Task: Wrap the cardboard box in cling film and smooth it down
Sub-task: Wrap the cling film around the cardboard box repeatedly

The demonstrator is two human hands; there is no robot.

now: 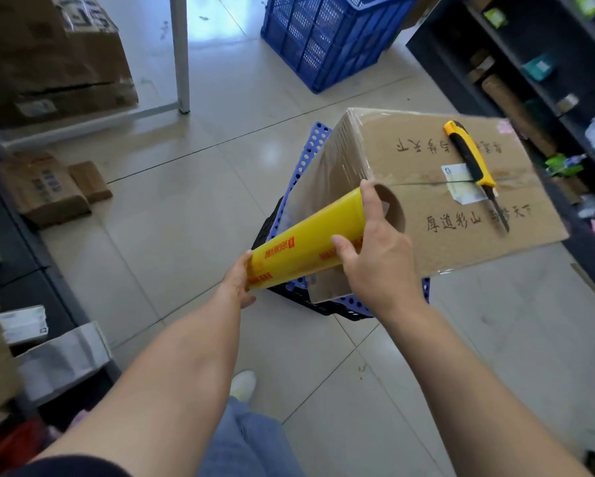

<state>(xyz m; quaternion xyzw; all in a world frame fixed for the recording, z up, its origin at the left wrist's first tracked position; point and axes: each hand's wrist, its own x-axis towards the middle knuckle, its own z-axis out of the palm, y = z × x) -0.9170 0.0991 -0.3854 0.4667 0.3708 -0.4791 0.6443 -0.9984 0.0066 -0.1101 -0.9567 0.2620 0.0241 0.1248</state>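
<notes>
While the cardboard box (385,160) sits on a stack of perforated plastic crates (318,139), overhanging the stack's right edge by a good deal, the person holds the yellow cling film roll (309,242) by both ends. The left hand (239,280) clasps the near end, and the right hand (371,249) grips the far end beside the open cardboard core, with the thumb over the top. A sheet of film (327,180) runs taut from the roll to the box's left side face, where layers already seem to cling around the corner. A yellow-and-black utility knife (471,160) lies loose on the box top, across the taped seam toward its right side, its blade seemingly out. That is what worries me: I judge that a hard pull on the film could swivel or tip the overhanging box off the crates, and the knife would slide off with it. Winding over the top would also trap the knife under the film. Uneven tension between the two hands could bunch the sheet into ropes that will not smooth flat.
</notes>
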